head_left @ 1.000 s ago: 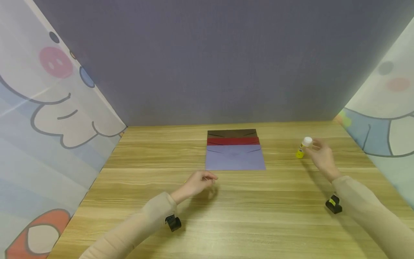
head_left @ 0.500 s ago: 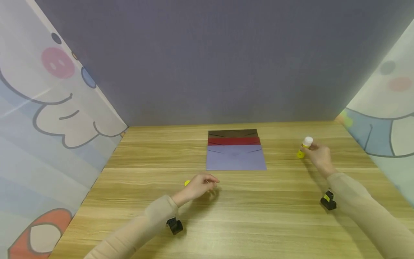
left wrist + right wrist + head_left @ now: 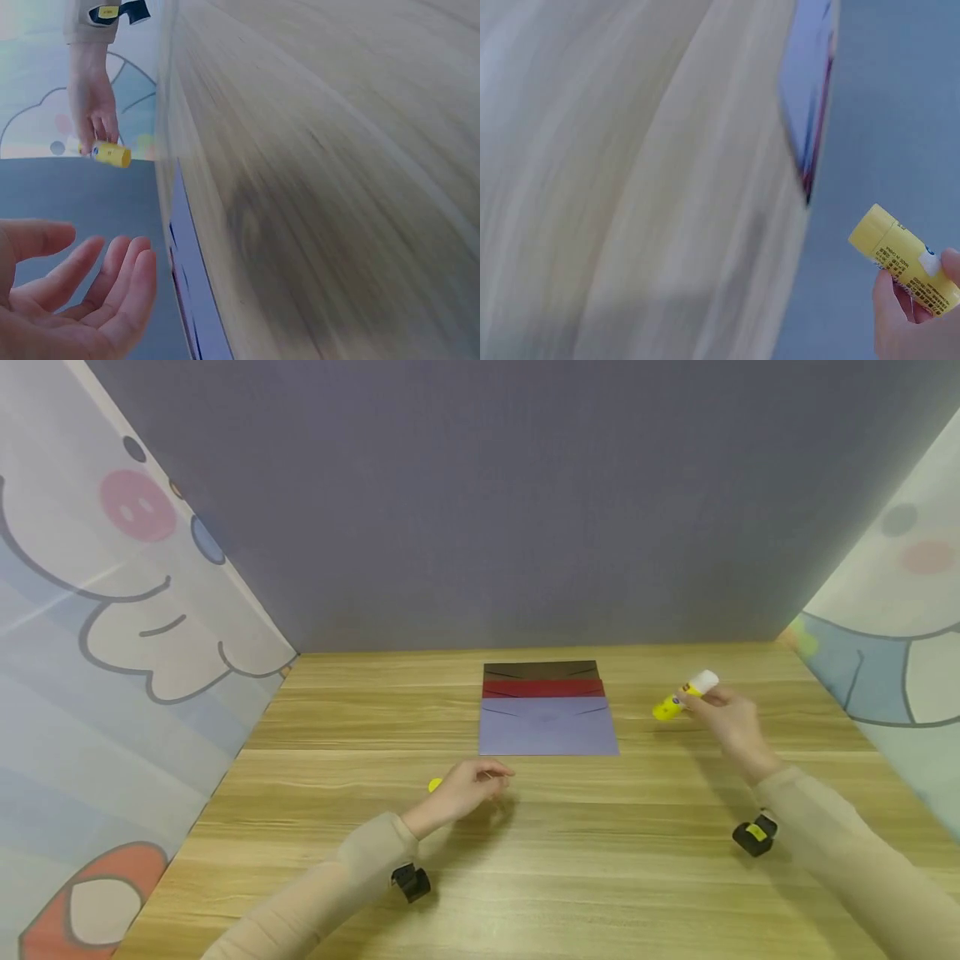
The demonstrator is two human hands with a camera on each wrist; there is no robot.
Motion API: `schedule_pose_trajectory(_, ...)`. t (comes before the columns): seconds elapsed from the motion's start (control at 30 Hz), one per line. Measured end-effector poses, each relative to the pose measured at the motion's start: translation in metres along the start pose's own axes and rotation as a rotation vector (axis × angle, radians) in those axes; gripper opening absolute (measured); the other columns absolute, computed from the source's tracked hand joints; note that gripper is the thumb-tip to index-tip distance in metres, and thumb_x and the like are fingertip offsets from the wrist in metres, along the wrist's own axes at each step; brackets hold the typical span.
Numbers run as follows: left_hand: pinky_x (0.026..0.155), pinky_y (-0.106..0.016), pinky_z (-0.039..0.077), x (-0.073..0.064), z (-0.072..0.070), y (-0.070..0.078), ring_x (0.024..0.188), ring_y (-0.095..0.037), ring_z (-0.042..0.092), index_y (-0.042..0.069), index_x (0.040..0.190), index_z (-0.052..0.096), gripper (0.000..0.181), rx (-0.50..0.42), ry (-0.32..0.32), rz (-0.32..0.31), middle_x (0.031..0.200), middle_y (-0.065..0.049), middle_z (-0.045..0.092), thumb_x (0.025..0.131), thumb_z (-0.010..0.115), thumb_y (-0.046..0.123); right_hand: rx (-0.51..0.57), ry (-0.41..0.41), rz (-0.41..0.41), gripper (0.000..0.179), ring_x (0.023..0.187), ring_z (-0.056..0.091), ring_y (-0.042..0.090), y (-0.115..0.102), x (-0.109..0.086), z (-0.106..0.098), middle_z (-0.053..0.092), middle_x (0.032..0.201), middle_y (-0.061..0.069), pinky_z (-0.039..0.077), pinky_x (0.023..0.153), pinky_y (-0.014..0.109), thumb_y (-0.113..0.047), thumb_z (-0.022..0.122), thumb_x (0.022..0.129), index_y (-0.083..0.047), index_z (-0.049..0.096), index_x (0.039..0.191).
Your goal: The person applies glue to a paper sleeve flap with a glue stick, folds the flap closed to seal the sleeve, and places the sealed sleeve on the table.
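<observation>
In the head view my right hand (image 3: 731, 727) pinches a yellow glue stick (image 3: 670, 706) with a white cap, tilted and held above the table. The right wrist view shows the glue stick (image 3: 911, 259) gripped between thumb and fingers, its yellow base pointing away from the hand. My left hand (image 3: 461, 789) hovers over the table with loosely bent fingers and holds nothing; the left wrist view shows its palm and fingers (image 3: 112, 300) apart. Just beyond the left hand lie overlapping envelopes: a lavender one (image 3: 547, 727) in front, a red one (image 3: 543, 688) behind it, and a dark brown one (image 3: 540, 670) at the back.
A small yellow round thing (image 3: 434, 785), mostly hidden, shows beside the left hand. The wooden table (image 3: 600, 877) ends at a grey panel (image 3: 525, 527) at the back. Cartoon-printed sheets (image 3: 150, 610) stand at both sides.
My right hand has lifted the glue stick from its upright stand on the table, tipping it and carrying it slightly left. The left hand has barely moved.
</observation>
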State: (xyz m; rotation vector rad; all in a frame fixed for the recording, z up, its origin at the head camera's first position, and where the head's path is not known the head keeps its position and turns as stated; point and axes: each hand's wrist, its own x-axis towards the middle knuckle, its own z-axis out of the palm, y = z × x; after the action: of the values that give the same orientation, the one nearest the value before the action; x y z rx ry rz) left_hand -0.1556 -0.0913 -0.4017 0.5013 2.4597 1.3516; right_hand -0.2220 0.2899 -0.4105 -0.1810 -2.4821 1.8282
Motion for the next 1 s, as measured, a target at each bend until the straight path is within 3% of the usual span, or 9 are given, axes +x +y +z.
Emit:
schedule_pose_trajectory(0.13, 0.067, -0.026, 0.049, 0.002, 0.003, 0.008, 0.084, -0.022, 0.058, 0.0, 0.111, 0.059, 0.029, 0.046, 0.052, 0.035, 0.101, -0.011, 0.062, 0.088, 0.052, 0.017, 0.111, -0.017, -0.01, 0.054, 0.086, 0.062, 0.006, 0.03, 0.019, 0.012, 0.061, 0.101, -0.003, 0.049, 0.075, 0.019, -0.039, 0.066, 0.077, -0.005, 0.053, 0.117)
schedule_pose_trajectory(0.23, 0.071, -0.024, 0.049, 0.003, 0.008, 0.014, 0.087, -0.022, 0.058, -0.002, 0.113, 0.058, 0.031, 0.048, 0.104, 0.079, 0.099, -0.011, 0.062, 0.087, 0.053, 0.015, 0.19, -0.057, 0.003, 0.058, 0.09, 0.061, 0.008, 0.035, 0.021, 0.023, 0.059, 0.108, 0.002, 0.049, 0.077, 0.021, -0.036, 0.068, 0.076, -0.003, 0.05, 0.12)
schedule_pose_trajectory(0.33, 0.076, -0.024, 0.049, 0.005, 0.013, 0.021, 0.089, -0.024, 0.058, -0.004, 0.114, 0.055, 0.032, 0.003, 0.148, 0.117, 0.1, -0.013, 0.061, 0.086, 0.055, 0.012, 0.278, -0.141, 0.065, 0.064, 0.099, 0.058, 0.012, 0.009, 0.003, 0.034, 0.051, 0.121, 0.012, 0.045, 0.086, 0.027, -0.032, 0.067, 0.078, 0.0, 0.043, 0.127)
schedule_pose_trajectory(0.43, 0.079, -0.025, 0.048, 0.006, 0.019, 0.029, 0.093, -0.026, 0.057, -0.005, 0.116, 0.053, 0.034, -0.068, 0.178, 0.141, 0.104, -0.015, 0.06, 0.086, 0.057, 0.009, 0.384, -0.23, 0.078, 0.06, 0.103, 0.056, 0.016, -0.012, -0.015, 0.045, 0.045, 0.126, 0.018, 0.043, 0.089, 0.031, -0.026, 0.063, 0.082, 0.003, 0.038, 0.129)
schedule_pose_trajectory(0.57, 0.083, -0.026, 0.047, 0.008, 0.026, 0.039, 0.097, -0.028, 0.056, -0.005, 0.117, 0.052, 0.036, -0.128, 0.218, 0.189, 0.108, -0.019, 0.057, 0.084, 0.059, 0.01, 0.503, -0.296, 0.067, 0.047, 0.103, 0.056, 0.017, -0.005, -0.02, 0.061, 0.051, 0.12, 0.012, 0.044, 0.087, 0.029, -0.021, 0.061, 0.084, -0.001, 0.046, 0.124)
schedule_pose_trajectory(0.7, 0.084, -0.031, 0.047, 0.008, 0.032, 0.045, 0.097, -0.028, 0.056, -0.003, 0.118, 0.051, 0.039, -0.117, 0.267, 0.229, 0.11, -0.019, 0.056, 0.082, 0.062, 0.008, 0.528, -0.328, 0.099, 0.044, 0.106, 0.055, 0.016, -0.006, -0.029, 0.074, 0.053, 0.118, 0.006, 0.043, 0.09, 0.027, -0.025, 0.063, 0.082, -0.005, 0.051, 0.119)
schedule_pose_trajectory(0.9, 0.084, -0.035, 0.047, 0.009, 0.042, 0.05, 0.094, -0.03, 0.057, -0.003, 0.117, 0.051, 0.041, -0.081, 0.327, 0.3, 0.109, -0.017, 0.054, 0.079, 0.065, 0.007, 0.525, -0.359, 0.107, 0.052, 0.102, 0.056, 0.011, -0.064, -0.074, 0.087, 0.052, 0.113, 0.003, 0.041, 0.093, 0.029, -0.027, 0.061, 0.084, 0.005, 0.042, 0.121)
schedule_pose_trajectory(1.0, 0.084, -0.031, 0.047, 0.01, 0.045, 0.05, 0.094, -0.031, 0.057, -0.004, 0.117, 0.051, 0.042, -0.056, 0.348, 0.349, 0.109, -0.017, 0.053, 0.079, 0.065, 0.006, 0.582, -0.354, 0.15, 0.047, 0.096, 0.058, 0.008, -0.079, -0.085, 0.091, 0.056, 0.104, 0.0, 0.042, 0.091, 0.027, -0.021, 0.058, 0.086, 0.007, 0.039, 0.12)
